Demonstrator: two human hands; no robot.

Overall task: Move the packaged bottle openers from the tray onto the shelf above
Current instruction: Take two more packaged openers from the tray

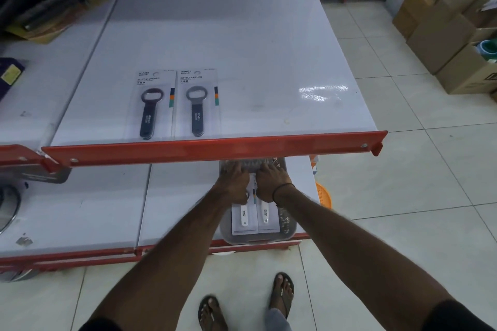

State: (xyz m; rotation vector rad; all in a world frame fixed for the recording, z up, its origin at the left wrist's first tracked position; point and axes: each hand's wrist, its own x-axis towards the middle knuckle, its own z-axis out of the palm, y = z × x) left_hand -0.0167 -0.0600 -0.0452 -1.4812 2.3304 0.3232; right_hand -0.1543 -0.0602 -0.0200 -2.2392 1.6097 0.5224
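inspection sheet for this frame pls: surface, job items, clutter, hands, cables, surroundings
Surface: white upper shelf with red front lip, mostly bare; lower shelf beneath it.
Job's things: two dark-handled packaged openers lie side by side on the upper shelf near its front edge; two white-handled packs remain in the grey tray on the lower shelf.
Clutter: dark items on the neighbouring shelf to the left.
Hands: left hand and right hand both in the tray, on the packs; grip unclear.
Cables: nothing seen.
Surroundings: tiled floor, cardboard boxes at right, orange basket beside the lower shelf.
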